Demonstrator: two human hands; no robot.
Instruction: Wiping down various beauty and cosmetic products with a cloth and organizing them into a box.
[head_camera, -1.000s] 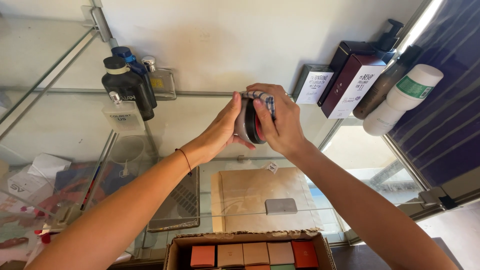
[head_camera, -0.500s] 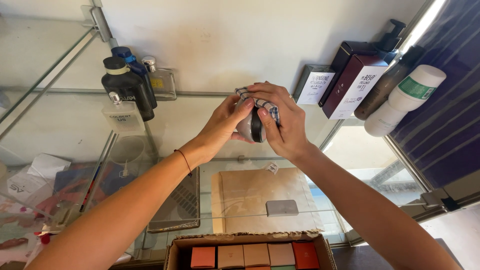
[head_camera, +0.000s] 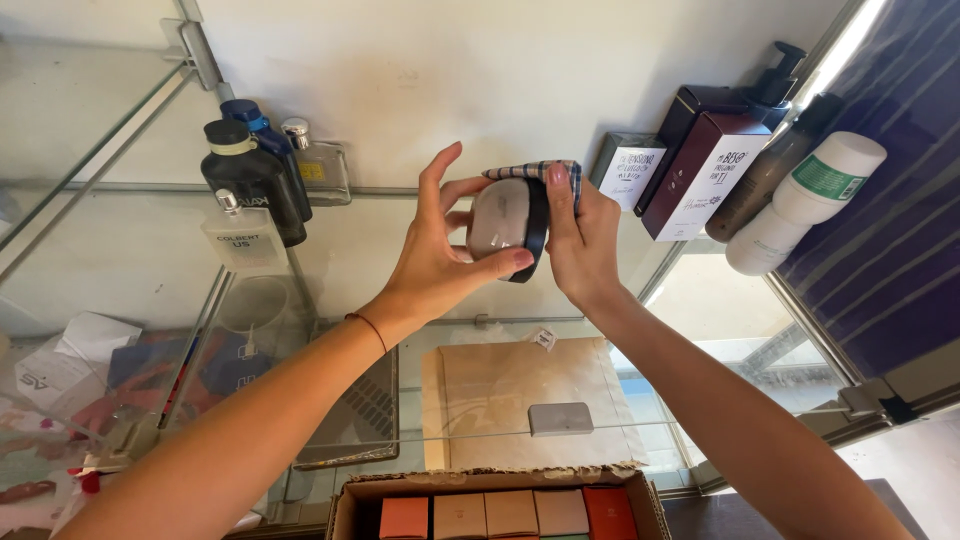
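Small rounded grey-and-black case (head_camera: 505, 225) held mid-air before white wall, above glass shelf (head_camera: 100, 250). Left hand (head_camera: 440, 250) fingers curled around case front, thumb on lower edge. Right hand (head_camera: 580, 240) fingers pinching blue checked cloth (head_camera: 545, 172) against case at 12 o'clock. Dark bottles (head_camera: 255, 175) at 9 o'clock; maroon boxes (head_camera: 700, 165) at 3 o'clock; cardboard box (head_camera: 500, 505) at 6 o'clock.

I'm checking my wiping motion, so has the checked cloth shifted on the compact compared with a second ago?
Yes. The checked cloth now sits at the top of the compact, toward the white wall, under the right hand; earlier it wrapped the front.
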